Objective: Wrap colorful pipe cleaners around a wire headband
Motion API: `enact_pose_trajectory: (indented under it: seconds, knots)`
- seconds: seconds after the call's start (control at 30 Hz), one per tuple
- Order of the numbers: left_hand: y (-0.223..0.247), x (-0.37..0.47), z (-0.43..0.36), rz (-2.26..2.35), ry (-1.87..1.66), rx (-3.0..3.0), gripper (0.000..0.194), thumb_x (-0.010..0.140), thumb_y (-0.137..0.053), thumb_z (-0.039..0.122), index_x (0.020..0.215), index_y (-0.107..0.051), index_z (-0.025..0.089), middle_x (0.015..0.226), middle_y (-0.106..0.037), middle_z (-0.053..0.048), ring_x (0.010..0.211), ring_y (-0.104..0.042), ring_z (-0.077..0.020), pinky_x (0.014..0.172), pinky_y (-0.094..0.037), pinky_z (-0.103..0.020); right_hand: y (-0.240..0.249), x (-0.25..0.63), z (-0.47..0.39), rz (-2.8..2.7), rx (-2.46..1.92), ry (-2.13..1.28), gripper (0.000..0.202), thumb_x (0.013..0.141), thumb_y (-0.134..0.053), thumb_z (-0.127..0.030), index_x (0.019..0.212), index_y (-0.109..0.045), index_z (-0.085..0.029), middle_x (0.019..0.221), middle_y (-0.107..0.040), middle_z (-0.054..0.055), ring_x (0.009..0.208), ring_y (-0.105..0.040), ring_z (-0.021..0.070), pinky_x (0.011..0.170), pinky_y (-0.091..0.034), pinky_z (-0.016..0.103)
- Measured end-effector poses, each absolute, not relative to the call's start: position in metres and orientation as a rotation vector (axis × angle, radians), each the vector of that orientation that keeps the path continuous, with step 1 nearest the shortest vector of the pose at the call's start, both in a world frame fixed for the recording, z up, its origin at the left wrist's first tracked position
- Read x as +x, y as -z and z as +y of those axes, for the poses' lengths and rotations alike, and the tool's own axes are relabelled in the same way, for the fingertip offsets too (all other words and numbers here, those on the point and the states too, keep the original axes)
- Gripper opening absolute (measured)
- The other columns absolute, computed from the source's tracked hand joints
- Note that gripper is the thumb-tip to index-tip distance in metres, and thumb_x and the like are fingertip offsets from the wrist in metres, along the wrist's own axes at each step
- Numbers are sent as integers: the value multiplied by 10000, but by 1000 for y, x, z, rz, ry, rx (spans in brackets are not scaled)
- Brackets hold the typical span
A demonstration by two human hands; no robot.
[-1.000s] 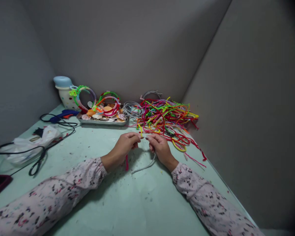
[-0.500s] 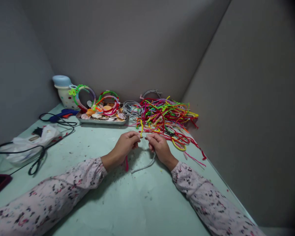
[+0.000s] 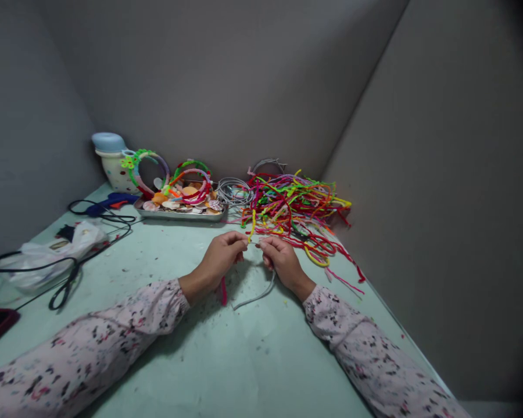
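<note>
My left hand is closed in a pinch around a yellow pipe cleaner, whose free end sticks up past the fingertips. Opposite it, my right hand pinches a grey wire. A thin stretch of this wire bridges the small gap between both sets of fingertips, and its tail curves down below my right hand over the table. Beneath my left wrist hangs or lies a short pink fuzzy strip; whether it joins what the left hand holds is hidden.
A metal tray of seashells stands at the back, with wrapped colourful hoops on it. Right of it lie coiled grey wire and a heap of pipe cleaners. Black cable, a plastic bag and a spotted container are left.
The yellow pipe cleaner's free end has shifted slightly to the right and up. My left fingertips have moved a touch left; my right hand is almost unchanged.
</note>
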State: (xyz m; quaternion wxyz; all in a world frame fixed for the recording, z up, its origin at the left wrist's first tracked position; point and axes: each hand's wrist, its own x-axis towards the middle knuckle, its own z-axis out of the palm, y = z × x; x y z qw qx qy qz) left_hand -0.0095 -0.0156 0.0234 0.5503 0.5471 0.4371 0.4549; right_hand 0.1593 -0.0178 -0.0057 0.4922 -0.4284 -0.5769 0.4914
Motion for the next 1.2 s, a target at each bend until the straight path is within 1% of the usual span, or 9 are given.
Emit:
enact_pose_trajectory:
  seconds: [0.23,0.43,0.63,0.77,1.0,1.2]
  knots:
    - [-25,-11,-16,1054,-1066,1371,155,713,-583,297,784,-618,163,611,-549,27,506,-466,-96,505,-342,-223,6,159,-17,-1418,-1050,-1193,232,818,-564,-410,787,-597,-183,476,-476,-65,398,-382,77,407,-304,203]
    - [-25,-12,-18,1080,-1055,1463,152,733,-560,300,780,-624,170,602,-551,28,524,-489,-105,511,-346,-220,6,159,-17,-1407,-1065,-1210,228,803,-567,-408,762,-584,-184,464,-460,-73,388,-364,71,392,-283,192]
    - [-22,-13,-16,1095,-1050,1580,149,746,-534,290,761,-616,167,608,-543,28,519,-486,-105,518,-370,-217,9,159,-16,-1410,-1099,-1219,215,800,-556,-392,789,-586,-180,461,-466,-74,370,-349,70,378,-263,194]
    - [-18,-14,-14,1136,-1037,1672,163,766,-504,279,781,-614,161,630,-552,26,531,-492,-107,524,-378,-217,9,159,-15,-1437,-1103,-1222,223,809,-547,-393,763,-571,-176,465,-469,-71,368,-351,69,380,-266,195]
    - [-11,-15,-13,1179,-1078,1881,172,790,-513,280,858,-622,165,735,-617,-1,665,-529,-133,607,-406,-227,9,160,-14,-1421,-1106,-1251,219,816,-550,-392,764,-574,-180,463,-464,-73,376,-357,67,389,-263,190]
    - [-9,-16,-13,1211,-1073,1950,175,798,-500,257,884,-624,168,788,-636,-11,728,-551,-145,664,-425,-237,9,160,-13,-1416,-1106,-1265,210,818,-549,-380,757,-567,-179,460,-457,-75,375,-349,66,385,-256,188]
